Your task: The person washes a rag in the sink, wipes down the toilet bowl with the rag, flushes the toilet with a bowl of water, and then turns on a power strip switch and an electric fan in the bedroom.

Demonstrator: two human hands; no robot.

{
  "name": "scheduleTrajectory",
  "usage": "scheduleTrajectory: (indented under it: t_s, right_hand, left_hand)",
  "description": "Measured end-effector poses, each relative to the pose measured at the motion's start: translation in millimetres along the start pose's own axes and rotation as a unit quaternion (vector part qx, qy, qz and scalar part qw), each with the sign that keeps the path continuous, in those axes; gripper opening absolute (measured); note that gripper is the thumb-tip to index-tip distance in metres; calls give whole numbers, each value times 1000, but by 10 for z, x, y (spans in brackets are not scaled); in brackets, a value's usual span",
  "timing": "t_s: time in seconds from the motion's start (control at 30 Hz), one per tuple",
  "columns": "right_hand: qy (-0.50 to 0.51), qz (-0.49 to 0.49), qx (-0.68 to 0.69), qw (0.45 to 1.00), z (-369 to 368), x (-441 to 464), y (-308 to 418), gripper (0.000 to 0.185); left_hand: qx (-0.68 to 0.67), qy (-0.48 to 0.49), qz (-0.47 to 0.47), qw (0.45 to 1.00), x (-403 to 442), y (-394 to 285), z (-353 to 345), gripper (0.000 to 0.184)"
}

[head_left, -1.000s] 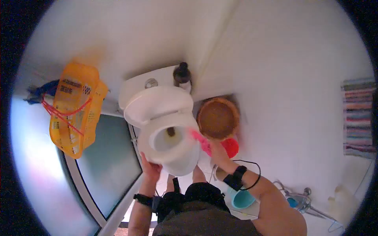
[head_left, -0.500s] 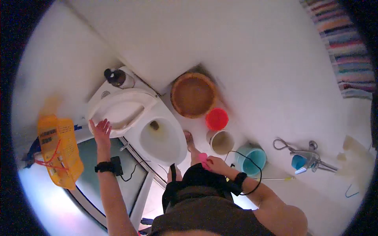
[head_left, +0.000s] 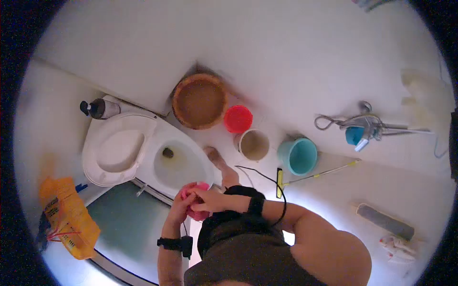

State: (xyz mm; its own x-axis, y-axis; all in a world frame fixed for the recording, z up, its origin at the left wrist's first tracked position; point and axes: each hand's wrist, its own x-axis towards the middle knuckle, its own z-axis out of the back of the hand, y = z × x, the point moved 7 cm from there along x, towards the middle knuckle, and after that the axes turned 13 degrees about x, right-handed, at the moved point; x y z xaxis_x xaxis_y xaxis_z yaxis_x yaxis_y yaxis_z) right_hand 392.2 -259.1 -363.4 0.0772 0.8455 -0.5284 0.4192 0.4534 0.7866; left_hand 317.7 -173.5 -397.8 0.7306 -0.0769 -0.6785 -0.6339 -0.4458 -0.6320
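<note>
Both hands meet in front of my waist, close to the near rim of the toilet bowl (head_left: 179, 174). My left hand (head_left: 179, 205) is curled round a pink, soft-looking item (head_left: 198, 213), whose exact kind I cannot make out. Coming from the other side, my right hand (head_left: 210, 200) grips the same item with its fingers closed. Parts of the pink item are hidden behind the fingers. Beyond the hands, the toilet lid (head_left: 121, 150) is raised. A dark patch (head_left: 168, 152) shows inside the bowl.
A dark pump bottle (head_left: 99, 109) stands behind the toilet; a yellow bag (head_left: 71, 214) hangs at left. Along the wall are an orange-brown tub (head_left: 199, 101), a red container (head_left: 238, 119), a whitish bucket (head_left: 254, 145) and a teal bucket (head_left: 301, 156). A long-handled squeegee (head_left: 280, 183) lies right.
My left hand has left the raised toilet lid and come down to the pink item. My right hand has shifted left with that item. The view has moved as well.
</note>
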Motion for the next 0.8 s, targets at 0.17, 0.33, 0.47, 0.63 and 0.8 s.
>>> scheduleTrajectory:
  t_s: [0.17,0.33,0.47,0.63,0.8]
  right_hand:
    - [-72,79,101,989,-115,-290,-462,40]
    - [-233,17,221,947,521,-736,-969,35]
    - [-279,-1,299,912,1182,-907,-1186,36]
    - [-332,-73,288,895,2293,-480,-1801,37]
    - [-174,-144,-277,934,4324,338,-3467,39]
  left_hand:
    - [87,-31,-26,995,-168,575,50,39]
    - [56,-148,91,983,-558,1354,566,23]
    - [284,-261,105,917,-886,1466,932,20]
    - [10,-294,175,940,-1117,2226,1000,28]
    - [142,-328,269,894,-1357,3589,988,32]
